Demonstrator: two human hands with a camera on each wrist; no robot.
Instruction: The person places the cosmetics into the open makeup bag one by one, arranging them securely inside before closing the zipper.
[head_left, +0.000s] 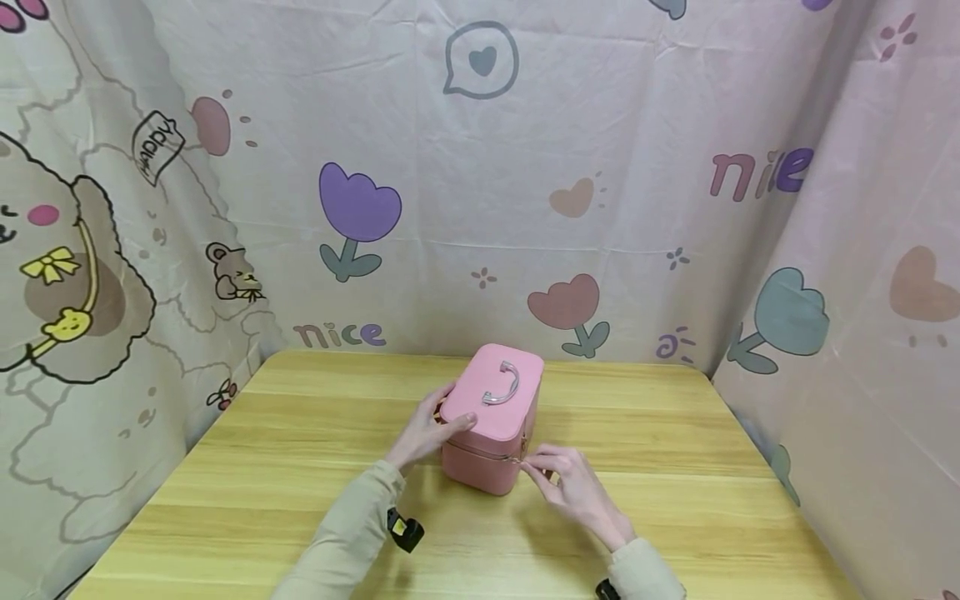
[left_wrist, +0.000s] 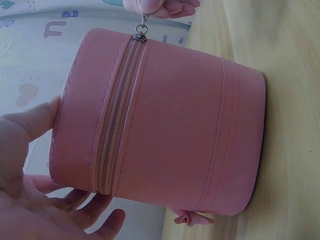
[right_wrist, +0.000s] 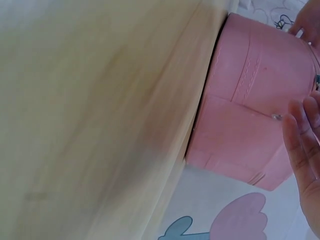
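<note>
A pink vanity case [head_left: 483, 471] with a silver curved handle [head_left: 512, 387] on its lid stands upright on the table. My left hand [head_left: 422, 435] grips the lid at the left, thumb on top and fingers down the side, as the left wrist view also shows. The zipper [left_wrist: 117, 117] runs round the case just beneath the lid. At the near right corner, my right hand [head_left: 573, 487] pinches the metal zipper pull [left_wrist: 141, 31] between thumb and fingers. A small pink bow [left_wrist: 192, 218] sticks out from the case's side.
The wooden table [head_left: 300, 433] lies under the case, with a printed cloth [head_left: 450, 167] hanging behind and at both sides. A black wrist camera [head_left: 406, 531] is strapped to the left sleeve.
</note>
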